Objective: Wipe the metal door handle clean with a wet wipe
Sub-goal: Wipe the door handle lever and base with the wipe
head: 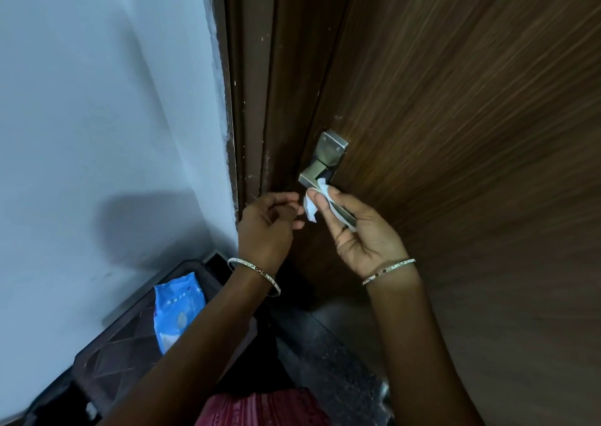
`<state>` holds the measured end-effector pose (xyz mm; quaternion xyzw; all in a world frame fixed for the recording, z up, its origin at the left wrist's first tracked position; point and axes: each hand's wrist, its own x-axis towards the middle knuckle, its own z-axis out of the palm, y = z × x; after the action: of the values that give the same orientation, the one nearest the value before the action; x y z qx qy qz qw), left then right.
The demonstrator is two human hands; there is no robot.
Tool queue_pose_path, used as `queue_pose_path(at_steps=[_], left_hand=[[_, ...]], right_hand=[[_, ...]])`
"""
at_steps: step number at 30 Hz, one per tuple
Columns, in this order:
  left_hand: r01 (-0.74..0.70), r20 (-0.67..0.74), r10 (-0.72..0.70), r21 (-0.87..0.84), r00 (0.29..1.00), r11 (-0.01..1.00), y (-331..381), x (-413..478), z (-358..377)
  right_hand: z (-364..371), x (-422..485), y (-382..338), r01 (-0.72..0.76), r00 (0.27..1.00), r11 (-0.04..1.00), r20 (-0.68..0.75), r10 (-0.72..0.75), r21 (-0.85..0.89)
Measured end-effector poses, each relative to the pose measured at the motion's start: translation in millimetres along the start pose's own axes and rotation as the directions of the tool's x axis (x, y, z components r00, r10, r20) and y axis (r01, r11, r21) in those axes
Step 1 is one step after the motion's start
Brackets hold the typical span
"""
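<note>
A brushed metal lever handle (320, 165) with a square plate is fixed to the dark brown wooden door (455, 133). My right hand (354, 230) is wrapped around the lever's lower part and presses a crumpled white wet wipe (313, 203) against it. Most of the lever is hidden by those fingers and the wipe. My left hand (266, 227) hovers just left of the wipe, fingers loosely curled with nothing in them, its fingertips close to the wipe's edge.
A blue pack of wet wipes (177, 308) lies on a dark latticed stool or crate (110, 360) at the lower left, against the pale blue wall (97, 100). The brown door frame (250, 100) runs vertically left of the handle. Dark speckled floor lies below.
</note>
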<state>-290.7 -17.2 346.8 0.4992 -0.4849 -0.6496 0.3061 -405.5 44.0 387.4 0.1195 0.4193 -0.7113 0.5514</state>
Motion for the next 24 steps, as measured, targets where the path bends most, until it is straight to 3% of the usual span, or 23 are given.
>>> queue_pose_path(at_steps=[2, 4, 7, 11, 13, 16, 18, 21, 24], left_hand=[[-0.088, -0.026, 0.09, 0.092, 0.996, 0.992, 1, -4, 1], [-0.283, -0.033, 0.306, 0.299, 0.951, 0.911, 3, -8, 0], [-0.544, 0.153, 0.588, 0.611, 0.794, 0.576, 12, -10, -2], [-0.696, 0.464, 0.64, 0.7, 0.612, 0.158, 26, 0, -3], [-0.709, 0.538, 0.631, 0.705, 0.56, 0.028, 32, 6, -3], [-0.721, 0.574, 0.621, 0.693, 0.533, -0.022, 38, 9, -1], [-0.718, 0.587, 0.622, 0.694, 0.518, -0.057, 39, 9, 2], [-0.702, 0.58, 0.623, 0.709, 0.524, -0.069, 39, 5, 5], [-0.692, 0.575, 0.59, 0.721, 0.566, -0.039, 35, 1, 1]], right_hand=[[-9, -5, -1, 0.06, 0.997, 0.993, -0.036, -0.064, -0.104], [-20, -11, -1, 0.122, 0.988, 0.974, -0.067, -0.137, -0.189], [-30, -15, 2, 0.215, 0.968, 0.944, -0.072, -0.24, -0.251], [-38, -13, 10, 0.349, 0.924, 0.877, -0.035, -0.381, -0.329], [-46, -14, 13, 0.422, 0.883, 0.829, -0.042, -0.467, -0.366], [-65, -18, 16, 0.485, 0.824, 0.797, -0.116, -0.554, -0.36], [-70, -16, 21, 0.465, 0.837, 0.834, -0.162, -0.524, -0.296], [-59, -8, 33, 0.295, 0.953, 0.955, -0.065, -0.297, -0.031], [-37, 2, 39, 0.093, 0.985, 0.958, 0.117, -0.129, 0.271]])
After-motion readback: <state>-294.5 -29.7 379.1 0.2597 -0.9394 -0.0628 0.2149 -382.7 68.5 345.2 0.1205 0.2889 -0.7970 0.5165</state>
